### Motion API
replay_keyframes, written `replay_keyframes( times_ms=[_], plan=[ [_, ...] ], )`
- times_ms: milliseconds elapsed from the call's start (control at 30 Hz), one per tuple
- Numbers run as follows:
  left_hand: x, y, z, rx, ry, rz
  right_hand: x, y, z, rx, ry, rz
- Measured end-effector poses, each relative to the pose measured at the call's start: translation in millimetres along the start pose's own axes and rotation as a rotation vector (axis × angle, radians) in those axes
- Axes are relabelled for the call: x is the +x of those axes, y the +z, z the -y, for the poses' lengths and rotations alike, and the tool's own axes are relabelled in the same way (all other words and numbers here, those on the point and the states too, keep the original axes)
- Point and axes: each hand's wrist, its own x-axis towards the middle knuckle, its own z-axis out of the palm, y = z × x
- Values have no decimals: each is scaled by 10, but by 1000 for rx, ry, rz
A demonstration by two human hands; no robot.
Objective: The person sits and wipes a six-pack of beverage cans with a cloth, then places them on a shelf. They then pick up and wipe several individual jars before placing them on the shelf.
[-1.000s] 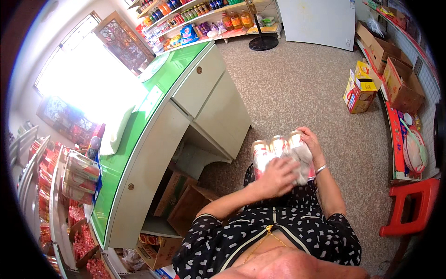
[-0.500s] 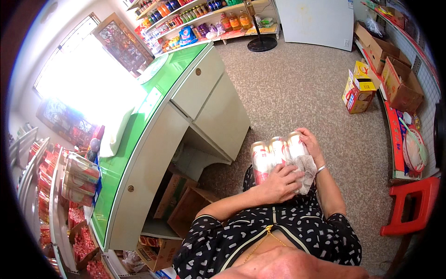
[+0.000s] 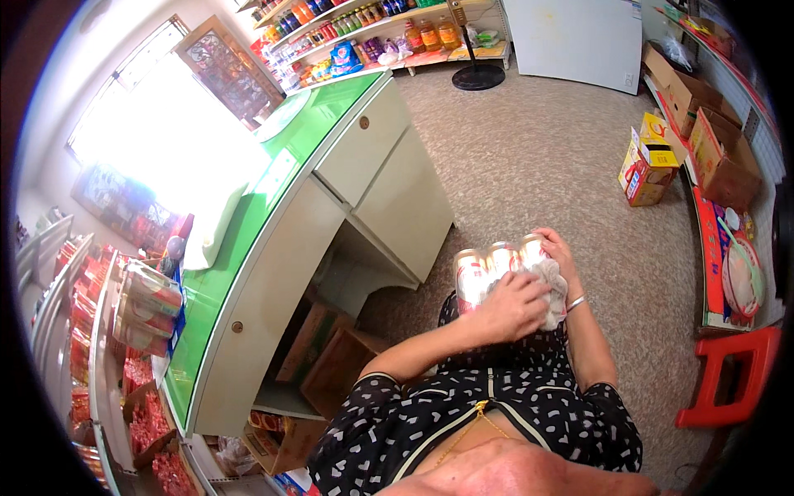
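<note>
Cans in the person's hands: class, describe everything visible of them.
Three cans show side by side, white and red with gold-coloured rims, metallic in look. They are held over the lap, tops pointing away from the body. The right hand grips the right-hand end; the left hand and a greyish cloth cover their lower part.

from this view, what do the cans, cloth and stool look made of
Cans: probably metal, shiny, with bright golden rims. Cloth: likely fabric, dull and soft-looking, bunched in folds; the fibre can't be told. Stool: probably moulded plastic, smooth and evenly red, with rounded edges and a cut-out.
</note>
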Motion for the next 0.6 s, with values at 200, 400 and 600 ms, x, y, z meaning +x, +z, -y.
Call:
replay_keyframes(
  times_ms=[200, 400, 600],
  plan=[
    [-142, -160, 535, 175, -190, -124, -20, -26, 38, -74, -56, 2],
    [-105, -48, -77, 21, -3, -37, 36, -69, -44, -10, -31, 14],
    [-184, -125, 352, 111, -121, -121, -6, -10, 4, -44, -52, -15]
  ],
)
